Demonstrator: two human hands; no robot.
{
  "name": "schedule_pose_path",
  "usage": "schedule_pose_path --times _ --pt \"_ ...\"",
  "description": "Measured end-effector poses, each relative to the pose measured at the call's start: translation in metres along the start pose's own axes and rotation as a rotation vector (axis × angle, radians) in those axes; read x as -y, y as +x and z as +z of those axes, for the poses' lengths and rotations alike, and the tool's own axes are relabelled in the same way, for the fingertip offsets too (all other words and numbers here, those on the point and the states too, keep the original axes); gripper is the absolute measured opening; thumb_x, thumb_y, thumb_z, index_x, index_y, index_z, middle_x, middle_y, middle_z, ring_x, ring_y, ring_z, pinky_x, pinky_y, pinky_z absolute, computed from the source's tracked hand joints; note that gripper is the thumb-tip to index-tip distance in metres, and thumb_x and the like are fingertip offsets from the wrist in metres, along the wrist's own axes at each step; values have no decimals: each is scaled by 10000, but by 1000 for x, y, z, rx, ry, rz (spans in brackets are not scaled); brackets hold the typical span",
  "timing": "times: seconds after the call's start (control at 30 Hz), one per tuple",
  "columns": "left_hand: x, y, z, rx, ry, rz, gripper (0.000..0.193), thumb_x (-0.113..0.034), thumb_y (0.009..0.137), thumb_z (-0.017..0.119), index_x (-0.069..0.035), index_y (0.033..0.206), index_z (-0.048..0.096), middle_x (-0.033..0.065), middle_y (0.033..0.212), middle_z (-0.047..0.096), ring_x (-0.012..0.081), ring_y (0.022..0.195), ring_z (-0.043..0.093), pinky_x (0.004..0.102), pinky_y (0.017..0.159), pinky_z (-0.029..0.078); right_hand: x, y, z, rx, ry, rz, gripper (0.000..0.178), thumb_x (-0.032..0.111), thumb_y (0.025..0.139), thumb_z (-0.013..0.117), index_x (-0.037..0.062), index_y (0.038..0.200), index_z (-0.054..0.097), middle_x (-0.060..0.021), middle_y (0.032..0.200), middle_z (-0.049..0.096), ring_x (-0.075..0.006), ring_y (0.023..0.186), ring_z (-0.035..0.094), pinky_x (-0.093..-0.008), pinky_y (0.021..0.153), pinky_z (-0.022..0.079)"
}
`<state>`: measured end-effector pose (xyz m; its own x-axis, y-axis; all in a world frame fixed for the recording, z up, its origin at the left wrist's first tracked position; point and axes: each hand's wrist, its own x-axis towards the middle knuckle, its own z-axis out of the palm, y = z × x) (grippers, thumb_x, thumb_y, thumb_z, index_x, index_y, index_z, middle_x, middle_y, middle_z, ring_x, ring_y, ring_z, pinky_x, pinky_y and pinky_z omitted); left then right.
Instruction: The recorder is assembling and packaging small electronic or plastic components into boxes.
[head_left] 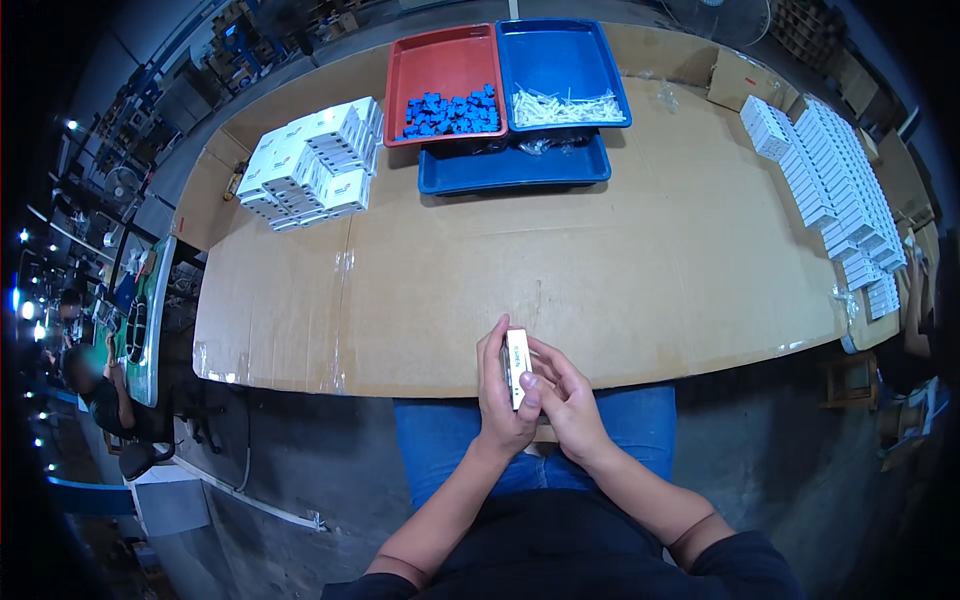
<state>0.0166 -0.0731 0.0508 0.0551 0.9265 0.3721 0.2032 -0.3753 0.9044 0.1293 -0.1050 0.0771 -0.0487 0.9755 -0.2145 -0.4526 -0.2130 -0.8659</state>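
Observation:
Between my two hands, just over the near edge of the table, is a small white box (518, 365) with dark print on its narrow side. My left hand (494, 390) wraps its left side, fingers pointing up along it. From the right, my right hand (565, 395) closes on the same box, thumb pressed near its lower end. The box stands on edge, its long side pointing away from me. Its broad faces are mostly covered by my palms and fingers.
A cardboard-covered table (560, 270) holds stacked white boxes (310, 165) at left and long rows of white boxes (840, 190) at right. At the back stand a red tray (440, 65) with blue pieces, a blue tray (555, 60) with white pieces, and a lower blue tray (515, 175). People sit at both sides.

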Motion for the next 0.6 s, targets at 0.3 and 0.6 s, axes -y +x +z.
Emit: schedule_pose_path --times 0.3,0.6 --pt "4 -7 0 -134 -144 77 856 -638 982 351 103 1391 479 210 1301 530 281 1169 576 409 1023 478 -9 -9 9 75 -194 -183 541 91 1083 583 -36 1580 411 -131 1500 530 -148 1320 542 -280 1086 458" --pt "6 -11 -4 -131 -250 23 909 -659 958 382 111 1438 439 231 1351 506 301 1211 569 422 1047 469 -4 -9 11 88 -210 -150 519 120 1098 567 -18 1579 428 -111 1475 530 -137 1294 543 -269 1062 466"
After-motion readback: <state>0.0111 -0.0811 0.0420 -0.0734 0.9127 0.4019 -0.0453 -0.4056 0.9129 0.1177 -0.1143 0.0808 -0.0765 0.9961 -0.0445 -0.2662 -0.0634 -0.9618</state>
